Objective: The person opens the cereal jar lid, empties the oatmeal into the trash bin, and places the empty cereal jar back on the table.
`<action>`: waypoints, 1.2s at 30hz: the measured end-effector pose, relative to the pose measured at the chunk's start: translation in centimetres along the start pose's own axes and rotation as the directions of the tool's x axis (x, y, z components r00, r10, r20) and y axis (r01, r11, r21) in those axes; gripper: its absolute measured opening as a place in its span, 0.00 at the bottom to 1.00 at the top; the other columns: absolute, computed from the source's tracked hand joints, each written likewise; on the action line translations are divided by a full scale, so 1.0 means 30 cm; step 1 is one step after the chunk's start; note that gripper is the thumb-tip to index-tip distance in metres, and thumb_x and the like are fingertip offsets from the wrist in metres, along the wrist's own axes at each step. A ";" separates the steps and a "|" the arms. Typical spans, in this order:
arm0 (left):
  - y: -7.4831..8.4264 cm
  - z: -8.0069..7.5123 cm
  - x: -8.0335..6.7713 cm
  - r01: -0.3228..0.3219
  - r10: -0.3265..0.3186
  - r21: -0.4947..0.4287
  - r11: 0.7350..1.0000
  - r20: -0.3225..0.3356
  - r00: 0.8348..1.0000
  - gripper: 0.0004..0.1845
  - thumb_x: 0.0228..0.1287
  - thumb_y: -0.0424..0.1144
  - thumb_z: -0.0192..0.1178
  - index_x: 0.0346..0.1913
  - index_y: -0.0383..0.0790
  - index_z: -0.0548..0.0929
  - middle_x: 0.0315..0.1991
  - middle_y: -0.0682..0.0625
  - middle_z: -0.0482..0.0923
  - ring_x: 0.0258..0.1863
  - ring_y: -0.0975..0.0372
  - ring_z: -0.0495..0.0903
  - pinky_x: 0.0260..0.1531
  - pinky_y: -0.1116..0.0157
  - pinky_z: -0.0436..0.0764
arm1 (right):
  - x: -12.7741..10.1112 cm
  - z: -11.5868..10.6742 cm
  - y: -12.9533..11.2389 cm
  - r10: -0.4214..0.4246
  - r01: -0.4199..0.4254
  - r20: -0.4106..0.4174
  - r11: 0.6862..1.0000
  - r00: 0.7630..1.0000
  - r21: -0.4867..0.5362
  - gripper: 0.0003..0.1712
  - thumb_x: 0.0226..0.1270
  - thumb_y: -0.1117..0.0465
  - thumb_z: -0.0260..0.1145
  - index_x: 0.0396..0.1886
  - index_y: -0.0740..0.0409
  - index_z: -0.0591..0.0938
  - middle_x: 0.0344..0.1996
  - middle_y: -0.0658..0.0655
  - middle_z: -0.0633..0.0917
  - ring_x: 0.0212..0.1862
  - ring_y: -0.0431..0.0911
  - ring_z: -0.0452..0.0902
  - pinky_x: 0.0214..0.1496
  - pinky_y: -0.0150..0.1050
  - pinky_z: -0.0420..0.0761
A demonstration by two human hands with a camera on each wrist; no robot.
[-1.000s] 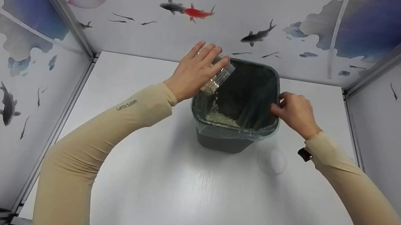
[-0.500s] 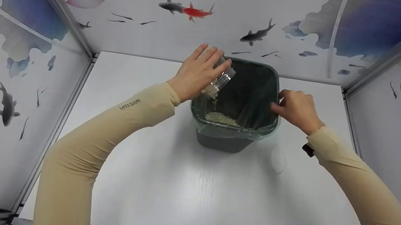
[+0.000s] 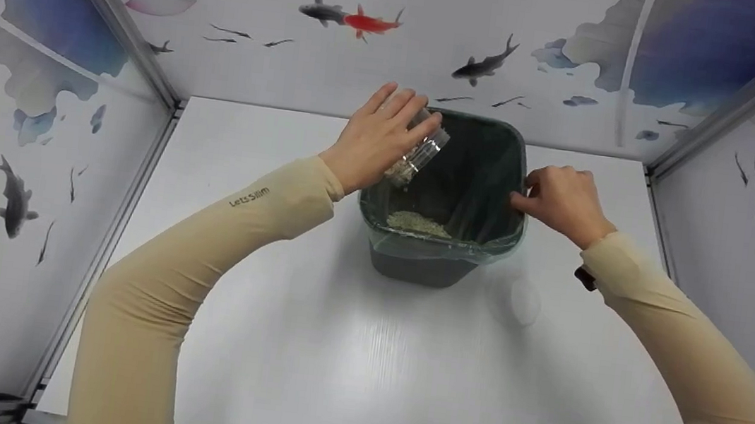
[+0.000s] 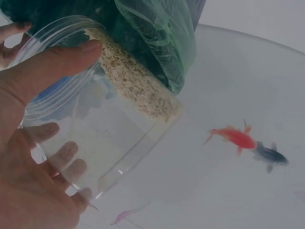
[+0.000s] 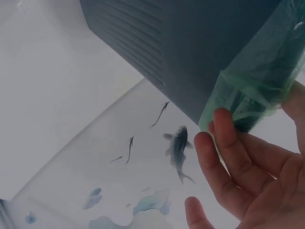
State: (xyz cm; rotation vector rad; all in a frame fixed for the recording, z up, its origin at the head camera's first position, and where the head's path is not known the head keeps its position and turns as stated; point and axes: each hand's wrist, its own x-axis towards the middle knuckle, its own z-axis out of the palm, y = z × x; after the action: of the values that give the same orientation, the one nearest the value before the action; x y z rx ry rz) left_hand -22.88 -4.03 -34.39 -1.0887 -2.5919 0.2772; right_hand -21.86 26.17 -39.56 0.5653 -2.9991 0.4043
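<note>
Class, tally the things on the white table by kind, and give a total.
Clear plastic jar: 1
Dark bin: 1
Green bin liner: 1
Grain heap: 1
Total: 4

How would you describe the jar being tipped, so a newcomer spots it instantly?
Find the dark bin lined with a green bag at the back of the white table. Above its left rim, the left hand grips a tilted clear plastic jar. It is the only see-through container, with pale grains inside.
</note>
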 end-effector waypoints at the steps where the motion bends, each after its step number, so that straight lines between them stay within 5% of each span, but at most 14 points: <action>1: 0.003 0.000 0.003 -0.001 0.001 0.002 1.000 0.001 1.000 0.38 0.55 0.32 0.69 0.69 0.43 0.66 0.66 0.39 0.65 0.66 0.48 0.61 0.70 0.54 0.50 | 0.000 0.001 0.000 -0.003 0.003 -0.003 1.000 1.000 0.000 0.13 0.55 0.56 0.67 0.21 0.62 0.84 0.15 0.54 0.81 0.21 0.51 0.75 0.29 0.54 0.72; 12: 0.018 -0.005 0.018 -0.012 0.013 -0.008 1.000 0.056 0.998 0.39 0.57 0.31 0.66 0.71 0.44 0.63 0.69 0.39 0.62 0.69 0.48 0.59 0.70 0.54 0.46 | 0.005 -0.006 -0.003 -0.017 0.017 0.011 1.000 1.000 -0.017 0.15 0.55 0.55 0.68 0.21 0.64 0.84 0.18 0.57 0.82 0.24 0.55 0.76 0.34 0.60 0.72; 24: 0.032 -0.013 0.029 -0.019 0.018 0.019 1.000 0.040 0.999 0.38 0.57 0.31 0.66 0.71 0.44 0.63 0.69 0.39 0.61 0.69 0.49 0.59 0.70 0.54 0.46 | 0.001 -0.006 -0.007 -0.030 0.031 0.010 0.999 0.999 -0.041 0.15 0.55 0.55 0.68 0.20 0.63 0.83 0.17 0.57 0.81 0.24 0.56 0.76 0.37 0.62 0.71; 36: 0.039 -0.020 0.031 -0.024 0.019 0.041 0.999 0.118 0.993 0.39 0.62 0.32 0.64 0.74 0.46 0.58 0.71 0.39 0.57 0.71 0.49 0.55 0.71 0.54 0.43 | 0.004 -0.003 -0.008 -0.011 0.012 0.017 1.000 1.000 -0.027 0.15 0.55 0.55 0.68 0.20 0.63 0.83 0.17 0.58 0.81 0.26 0.57 0.76 0.39 0.63 0.69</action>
State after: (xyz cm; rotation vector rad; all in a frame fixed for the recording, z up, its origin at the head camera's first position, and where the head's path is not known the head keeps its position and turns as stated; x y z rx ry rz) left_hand -22.50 -2.51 -33.99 -1.1172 -2.6654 0.4106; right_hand -21.88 25.94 -39.41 0.5862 -3.0105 0.3589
